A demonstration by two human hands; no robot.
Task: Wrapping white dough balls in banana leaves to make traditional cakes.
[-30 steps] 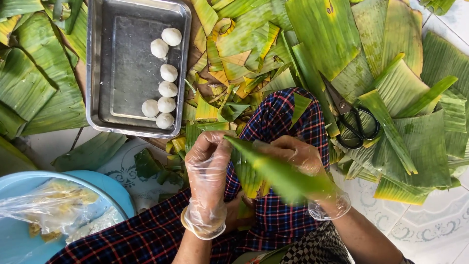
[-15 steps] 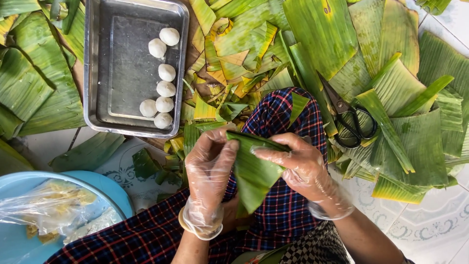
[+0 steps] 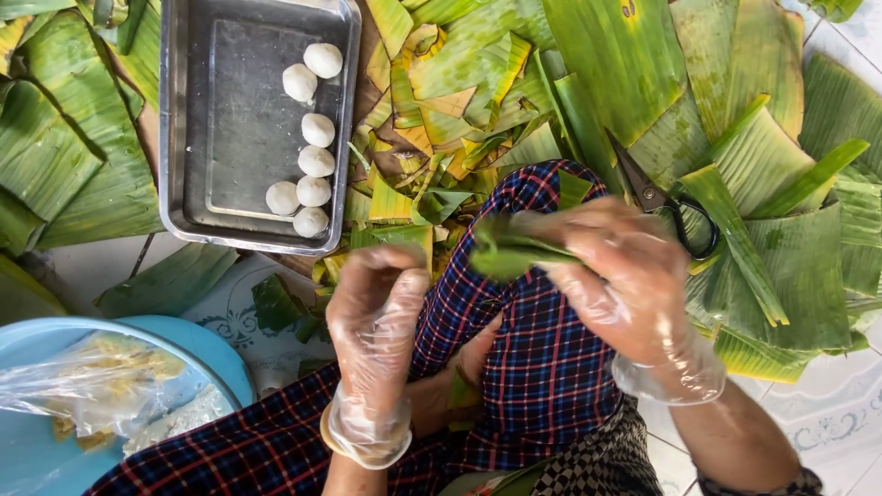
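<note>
We see the folded banana leaf piece (image 3: 510, 250) held in the grip of the right hand (image 3: 625, 276), whose gloved fingers are curled closed around its right-hand end. The leaf's long axis runs roughly level, side to side across the lap, and its free folded end points left, toward the left hand (image 3: 377, 308). That hand hangs just beside the tip, a little lower and apart from it, with its fingers bent loosely inward and nothing in them that we can make out. So the right hand has the leaf, and the left is the nearer free hand, with the leaf lying up and to its right. Both hands wear thin clear gloves and sit over the checked cloth (image 3: 542, 367) on the person's lap. On the floor ahead, toward the far left, stands a metal tray (image 3: 197, 119) that holds seven white dough balls (image 3: 314, 163), ranged along its right side, the rest of the tray bare. At the near left corner of the view is a blue basin (image 3: 216, 354) with a clear plastic bag (image 3: 101, 386) in it, holding something pale yellow that we cannot identify. Cut banana leaves (image 3: 625, 73) cover the floor around, and black-handled scissors (image 3: 671, 207) lie on them just beyond the right hand.
</note>
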